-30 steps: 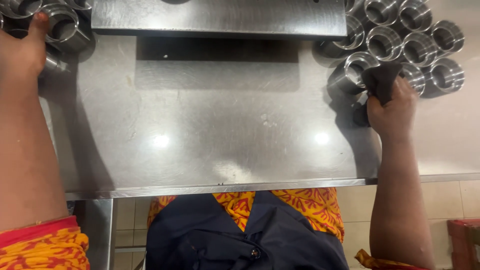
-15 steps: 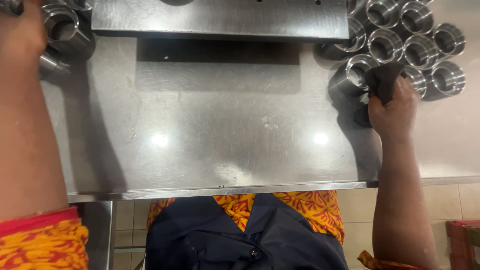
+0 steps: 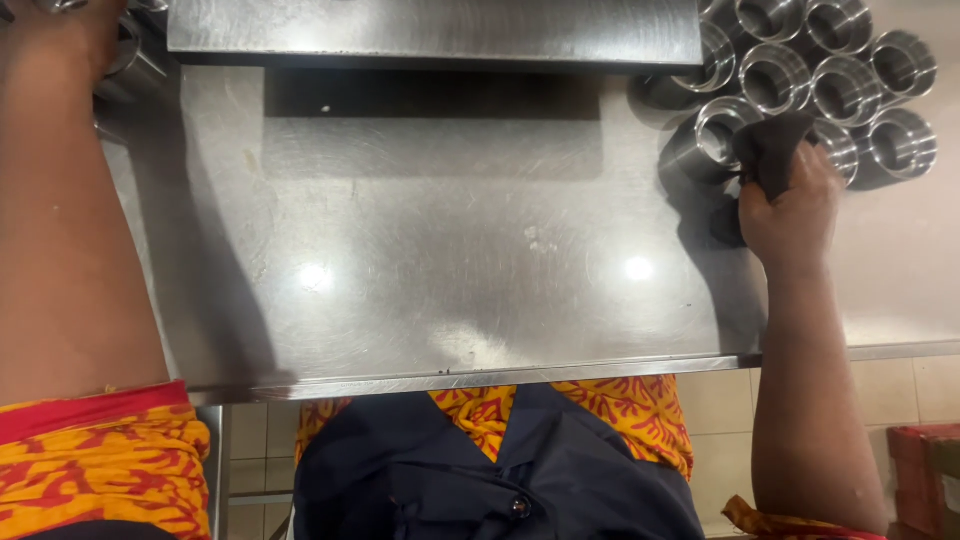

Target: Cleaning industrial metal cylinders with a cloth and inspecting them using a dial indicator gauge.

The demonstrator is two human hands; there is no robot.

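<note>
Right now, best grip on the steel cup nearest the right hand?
Take the steel cup by its outer wall, fingers from the near left side. It stands upright, mouth up, with open counter there; the dark cloth in the right hand and neighbouring cups crowd its other sides.

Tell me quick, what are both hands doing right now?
Left hand: up at the steel cups in the far corner, mostly out of frame; open or closed cannot be told.
Right hand: closed on a dark cloth.

My left hand [image 3: 75, 40] has slid further up among the steel cups [image 3: 135, 60]; its fingers are now out of view.
</note>
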